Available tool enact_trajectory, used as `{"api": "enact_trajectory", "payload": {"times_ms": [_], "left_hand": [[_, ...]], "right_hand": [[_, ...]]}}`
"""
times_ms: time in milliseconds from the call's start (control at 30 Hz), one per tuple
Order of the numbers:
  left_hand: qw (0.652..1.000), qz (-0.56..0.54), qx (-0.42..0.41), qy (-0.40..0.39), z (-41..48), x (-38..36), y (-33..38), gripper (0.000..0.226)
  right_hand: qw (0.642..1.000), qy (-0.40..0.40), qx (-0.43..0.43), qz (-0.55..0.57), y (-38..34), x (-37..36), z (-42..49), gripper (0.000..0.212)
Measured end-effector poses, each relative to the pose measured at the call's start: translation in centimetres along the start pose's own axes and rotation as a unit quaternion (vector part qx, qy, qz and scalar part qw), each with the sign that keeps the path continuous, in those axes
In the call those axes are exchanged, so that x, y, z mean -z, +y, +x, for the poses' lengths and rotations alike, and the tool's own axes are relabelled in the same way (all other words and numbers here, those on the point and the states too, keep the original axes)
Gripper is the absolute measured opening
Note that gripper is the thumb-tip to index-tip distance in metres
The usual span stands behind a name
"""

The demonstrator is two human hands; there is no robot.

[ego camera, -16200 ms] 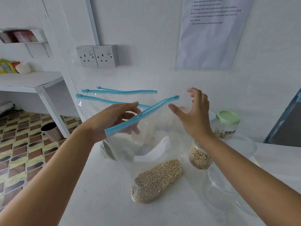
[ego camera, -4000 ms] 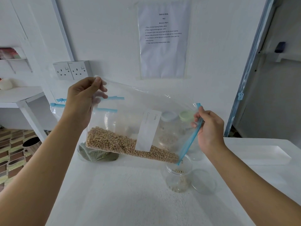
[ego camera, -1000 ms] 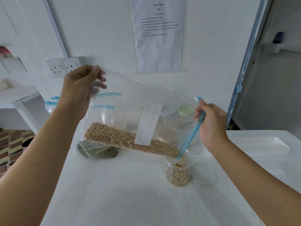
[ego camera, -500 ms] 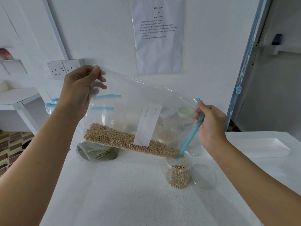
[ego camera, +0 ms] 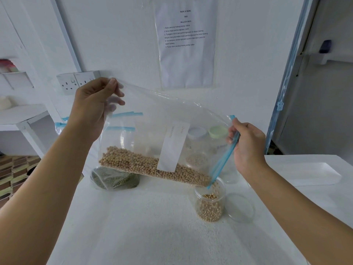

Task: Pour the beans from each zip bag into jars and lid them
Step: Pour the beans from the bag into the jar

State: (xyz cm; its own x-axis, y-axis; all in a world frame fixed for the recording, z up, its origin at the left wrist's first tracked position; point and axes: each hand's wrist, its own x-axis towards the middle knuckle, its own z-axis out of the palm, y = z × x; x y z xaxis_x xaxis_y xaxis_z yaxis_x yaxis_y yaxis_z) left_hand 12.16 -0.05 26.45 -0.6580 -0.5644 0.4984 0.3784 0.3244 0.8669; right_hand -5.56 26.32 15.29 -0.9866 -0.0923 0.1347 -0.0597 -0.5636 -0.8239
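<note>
Head: bag [ego camera: 152, 119] seemingly pinched between hands [ego camera: 91, 106] [ego camera: 248, 148].

Clear zip bag [ego camera: 152, 134], white label, held aloft and tilted, blue zip mouth low over an open clear jar [ego camera: 210, 203]. Pale round beans [ego camera: 145, 165] banked along its lower edge. Jar upright, partly filled. Clear lid [ego camera: 239, 207] flat just right of it. Bag of green beans [ego camera: 114, 178] lying behind, left.
</note>
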Motion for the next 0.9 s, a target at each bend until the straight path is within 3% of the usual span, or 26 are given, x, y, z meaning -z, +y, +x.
{"api": "enact_trajectory", "payload": {"times_ms": [900], "left_hand": [[1.0,0.006,-0.002,0.002,-0.07,-0.11,0.19,0.021]], "right_hand": [[1.0,-0.006,0.001,0.004,0.16,0.06,0.18,0.037]]}}
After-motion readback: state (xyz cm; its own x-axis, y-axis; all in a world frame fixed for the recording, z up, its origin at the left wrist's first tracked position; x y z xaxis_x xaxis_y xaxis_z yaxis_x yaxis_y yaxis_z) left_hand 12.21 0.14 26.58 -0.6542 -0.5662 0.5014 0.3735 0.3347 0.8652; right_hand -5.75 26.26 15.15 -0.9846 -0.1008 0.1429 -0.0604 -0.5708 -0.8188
